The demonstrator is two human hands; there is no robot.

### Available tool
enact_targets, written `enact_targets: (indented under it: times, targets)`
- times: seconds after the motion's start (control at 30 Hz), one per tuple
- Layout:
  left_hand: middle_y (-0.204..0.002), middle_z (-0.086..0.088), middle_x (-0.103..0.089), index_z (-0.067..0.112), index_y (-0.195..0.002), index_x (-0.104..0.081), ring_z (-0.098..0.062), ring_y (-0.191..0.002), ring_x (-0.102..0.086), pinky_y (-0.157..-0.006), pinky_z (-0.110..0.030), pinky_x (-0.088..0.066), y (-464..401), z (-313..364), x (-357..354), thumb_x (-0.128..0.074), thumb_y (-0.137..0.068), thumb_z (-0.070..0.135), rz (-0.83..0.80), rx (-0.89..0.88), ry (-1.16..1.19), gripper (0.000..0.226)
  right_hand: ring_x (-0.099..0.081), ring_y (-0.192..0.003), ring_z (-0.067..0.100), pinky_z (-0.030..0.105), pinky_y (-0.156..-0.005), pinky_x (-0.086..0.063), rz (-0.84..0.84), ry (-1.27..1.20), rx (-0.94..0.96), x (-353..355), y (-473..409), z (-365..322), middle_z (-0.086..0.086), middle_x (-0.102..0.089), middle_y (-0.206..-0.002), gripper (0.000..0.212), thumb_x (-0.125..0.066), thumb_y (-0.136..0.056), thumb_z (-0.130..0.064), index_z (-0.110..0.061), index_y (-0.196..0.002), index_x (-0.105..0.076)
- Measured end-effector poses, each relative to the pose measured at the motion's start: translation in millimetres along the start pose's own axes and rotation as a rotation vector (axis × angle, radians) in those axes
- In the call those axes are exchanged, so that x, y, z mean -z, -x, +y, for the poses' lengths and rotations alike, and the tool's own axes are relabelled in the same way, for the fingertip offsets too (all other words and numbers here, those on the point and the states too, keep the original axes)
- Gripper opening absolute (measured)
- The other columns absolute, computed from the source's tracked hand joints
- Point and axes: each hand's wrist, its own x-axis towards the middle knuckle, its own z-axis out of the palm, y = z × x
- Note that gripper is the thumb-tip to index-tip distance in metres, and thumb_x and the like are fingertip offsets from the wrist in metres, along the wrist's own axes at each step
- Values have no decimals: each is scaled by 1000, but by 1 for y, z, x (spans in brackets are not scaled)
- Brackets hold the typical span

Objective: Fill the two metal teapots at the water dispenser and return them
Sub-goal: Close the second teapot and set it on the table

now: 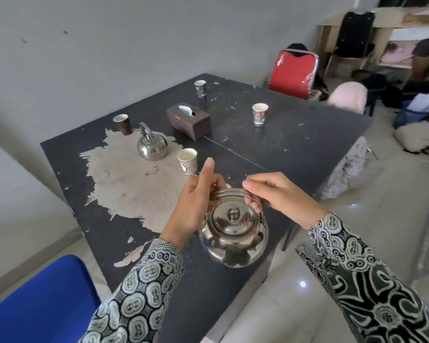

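My left hand [196,201] and right hand [275,194] both grip the curved metal handle of a shiny round teapot [233,233] near the desk's [295,144] near edge, left thumb raised. The second teapot [151,144] stands near the left edge.

Near teapot [234,233]: polished metal, lid on, held above the near edge of the dark counter [295,142]. Left hand [196,204]: on the bail handle's left end, thumb raised. Right hand [278,194]: fingers curled over the handle's right end. Far teapot [152,144]: standing on the counter's worn pale patch, handle upright. Also on the counter: four paper cups; brown tissue box [188,120] between them. Blue chair [40,300] lower left.
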Motion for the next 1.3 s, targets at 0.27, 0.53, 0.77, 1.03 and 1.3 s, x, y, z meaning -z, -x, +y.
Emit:
enact_targets:
  times: [0.27,0.53,0.77,1.03,1.3]
  targets:
    - [-43,9,-37,19,-45,-45,-3,-40,-30,-41,-10,-27,-75,15,-27,-20,-85,66,103,-23,-85,66,-50,-57,6,17,-59,-43,-294,-167,4,76,-51,6,-8,-57,-63,24,-43,-94,-11,-10,-90,-66]
    - [-44,4,-37,21,-39,-43,-5,-41,-29,-41,-12,-24,-150,31,-30,-16,-92,56,55,-47,-204,69,-53,-60,9,16,-60,-46,-467,-375,-118,132,-111,6,-2,-59,-66,26,-40,-93,-5,3,-105,-61]
    - [-43,10,-32,24,-42,-37,-4,-43,-28,-45,-11,-26,-218,37,-30,-16,-90,55,52,-61,-247,61,-63,-76,12,19,-72,-51,-555,-311,-77,176,-160,2,4,-66,-85,24,-40,-91,4,3,-108,-56]
    - [-101,2,-61,17,-105,-58,-11,-101,-56,-86,-16,-43,-265,30,-39,-33,-95,37,307,-149,-308,34,-64,-76,10,19,-69,-52,-437,-360,-52,221,-209,7,8,-67,-87,25,-39,-90,7,6,-108,-56]
    - [-116,11,-49,22,-112,-53,-10,-116,-44,-97,-21,-35,-308,14,-81,-51,-93,23,571,-287,-562,18,-67,-78,12,23,-71,-56,-408,-455,-31,290,-278,7,5,-71,-87,24,-42,-88,5,-2,-101,-62]
